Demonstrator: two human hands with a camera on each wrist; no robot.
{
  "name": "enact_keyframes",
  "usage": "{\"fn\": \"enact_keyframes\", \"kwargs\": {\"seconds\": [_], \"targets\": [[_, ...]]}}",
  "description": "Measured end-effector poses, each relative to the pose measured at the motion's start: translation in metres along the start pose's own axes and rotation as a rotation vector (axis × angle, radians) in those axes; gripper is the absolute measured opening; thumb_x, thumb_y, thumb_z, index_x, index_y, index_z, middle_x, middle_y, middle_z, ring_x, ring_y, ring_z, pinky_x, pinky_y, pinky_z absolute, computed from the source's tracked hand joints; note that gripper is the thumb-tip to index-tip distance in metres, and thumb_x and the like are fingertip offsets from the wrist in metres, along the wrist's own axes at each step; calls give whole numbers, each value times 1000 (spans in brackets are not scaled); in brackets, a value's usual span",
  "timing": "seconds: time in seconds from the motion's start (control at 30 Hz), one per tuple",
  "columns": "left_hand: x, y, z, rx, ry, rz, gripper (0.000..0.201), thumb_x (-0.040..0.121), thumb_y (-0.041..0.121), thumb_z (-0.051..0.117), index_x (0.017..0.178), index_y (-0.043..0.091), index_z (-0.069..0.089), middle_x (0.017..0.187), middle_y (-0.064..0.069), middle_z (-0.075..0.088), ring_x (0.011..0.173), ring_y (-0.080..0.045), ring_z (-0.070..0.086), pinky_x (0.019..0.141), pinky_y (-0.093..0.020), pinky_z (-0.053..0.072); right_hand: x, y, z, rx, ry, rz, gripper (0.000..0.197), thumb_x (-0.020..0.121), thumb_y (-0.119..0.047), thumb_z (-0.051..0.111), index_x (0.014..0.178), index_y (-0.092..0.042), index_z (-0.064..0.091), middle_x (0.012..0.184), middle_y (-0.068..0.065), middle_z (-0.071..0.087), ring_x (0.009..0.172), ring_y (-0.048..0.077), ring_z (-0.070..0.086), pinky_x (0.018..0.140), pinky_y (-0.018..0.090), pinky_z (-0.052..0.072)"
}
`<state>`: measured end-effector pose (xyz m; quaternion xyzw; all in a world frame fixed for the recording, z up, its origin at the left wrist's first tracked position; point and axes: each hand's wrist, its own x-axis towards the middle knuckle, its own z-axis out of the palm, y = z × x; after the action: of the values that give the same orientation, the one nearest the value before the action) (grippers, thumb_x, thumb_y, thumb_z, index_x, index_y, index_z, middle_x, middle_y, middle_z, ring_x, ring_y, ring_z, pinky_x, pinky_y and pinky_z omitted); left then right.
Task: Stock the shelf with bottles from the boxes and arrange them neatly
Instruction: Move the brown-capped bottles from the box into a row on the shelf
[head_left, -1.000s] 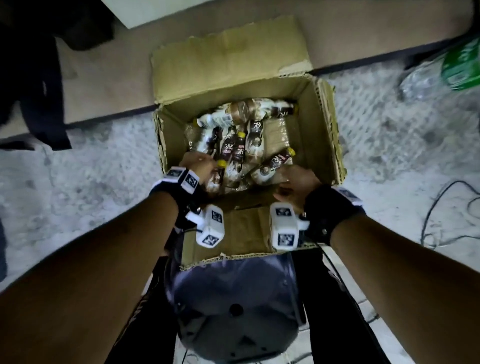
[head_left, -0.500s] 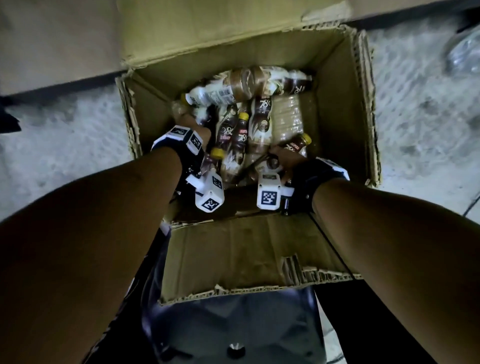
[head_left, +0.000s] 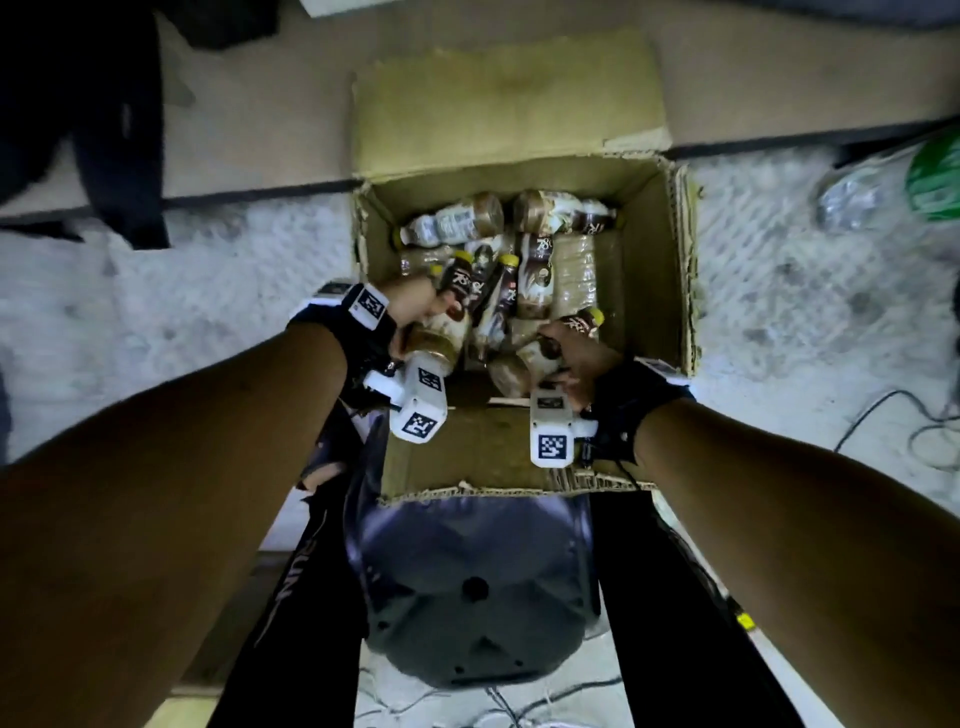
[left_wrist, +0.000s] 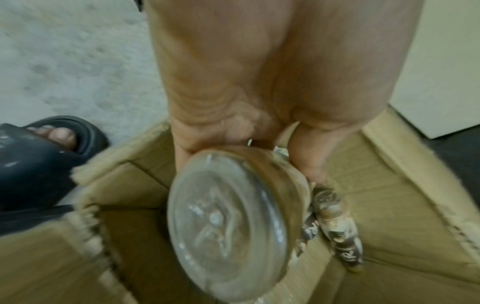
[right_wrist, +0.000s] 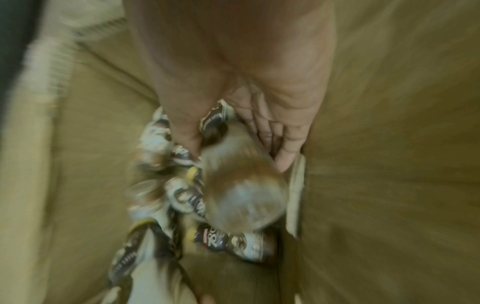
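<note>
The box (head_left: 644, 270) sits on the floor with many bottles (head_left: 535, 270) lying inside. The left hand (head_left: 410, 304) holds one bottle (head_left: 441, 332). The right hand (head_left: 576, 353) holds another (head_left: 535, 358). This looks like the picking-up step. Next, lift both out and carry them to the shelf, which is not in view.

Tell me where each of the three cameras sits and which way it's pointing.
Head: worn on the head, looking down into the open box of bottles; both forearms and hands show.
Left wrist: looks along the left hand at the base of the bottle it holds; a sandalled foot shows.
Right wrist: looks along the right hand into the box; blurred, fingers round a bottle.
All three share the box.
</note>
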<state>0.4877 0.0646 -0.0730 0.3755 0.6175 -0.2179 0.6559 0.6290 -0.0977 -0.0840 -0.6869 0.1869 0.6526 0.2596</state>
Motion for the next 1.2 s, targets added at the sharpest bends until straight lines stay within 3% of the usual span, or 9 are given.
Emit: {"fn": "enact_keyframes", "kwargs": {"seconds": [0.17,0.33,0.5,0.57,0.63,0.73,0.83,0.97,1.2], "targets": [[-83,-11,-3,-253,-54,28,11,91,16,56,82,9,57,83,-12,54,76,-24,53,93,-46,47,-66,2,1,90,16,-42,26,76,-44,70,81,-19,65,68,1,67,57,17,62,66,35,51],[-172,-29,-1,-434,-80,-35,23,85,22,68,98,3,65,85,-16,57,79,-32,62,84,-53,54,-167,9,7,-6,1,-25,48,54,-40,79,87,-6,71,72,12,67,66,31,66,81,59,56],[-286,-34,10,-388,-69,-46,52,65,26,84,108,2,66,102,-20,69,100,-42,64,88,-63,50,-290,11,14,3,-73,-43,29,75,-32,70,94,-10,70,72,7,68,60,23,65,67,36,54],[-320,-39,16,-399,-61,-9,75,43,34,93,110,9,69,113,-15,69,103,-37,66,89,-59,51,-336,12,14,27,-119,-73,34,75,-31,71,100,-7,71,85,9,74,73,28,70,76,40,57],[-363,-31,18,-444,-65,36,78,42,27,92,114,12,67,114,-11,70,102,-31,68,91,-54,52,-378,10,14,37,-139,-106,40,73,-28,72,107,-7,70,100,14,74,91,34,71,88,53,55],[-435,-4,21,-436,-96,165,36,73,3,74,107,12,66,111,-14,70,103,-34,66,94,-52,50,-433,1,10,80,-122,-246,35,78,-16,70,112,-7,69,105,18,73,97,38,70,86,59,54],[-482,25,16,-353,-114,344,39,74,13,76,110,21,66,110,-6,71,101,-28,68,92,-52,52,-479,-19,5,137,-142,-378,48,76,-13,75,123,-7,62,112,19,71,99,36,70,78,50,58],[-535,77,6,-142,-25,629,52,69,31,83,115,18,63,107,-1,73,100,-19,69,93,-44,53,-544,-57,5,101,-200,-654,29,85,-5,68,114,-7,66,104,12,74,94,27,71,76,34,56],[-620,158,-20,-88,163,1027,43,66,17,87,101,8,64,96,-8,74,88,-22,70,89,-47,55,-652,-126,5,-128,-103,-1151,36,78,-4,78,111,-11,67,101,2,75,93,13,70,84,28,55]]}}
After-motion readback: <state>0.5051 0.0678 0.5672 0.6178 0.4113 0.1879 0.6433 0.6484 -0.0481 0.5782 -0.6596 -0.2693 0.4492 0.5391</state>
